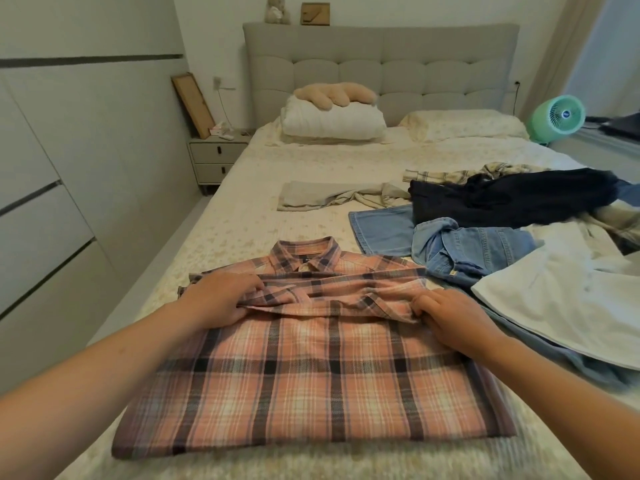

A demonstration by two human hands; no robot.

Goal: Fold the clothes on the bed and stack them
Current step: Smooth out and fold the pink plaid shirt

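Plaid shirt on bed; both hands' fingers pinch its mid fold.

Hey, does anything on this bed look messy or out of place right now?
Yes. To the right of the plaid shirt, the clothes lie in a loose heap: crumpled jeans, a dark garment and a white top overlap each other unfolded. The shirt itself lies flat, bunched only where both hands grip it.
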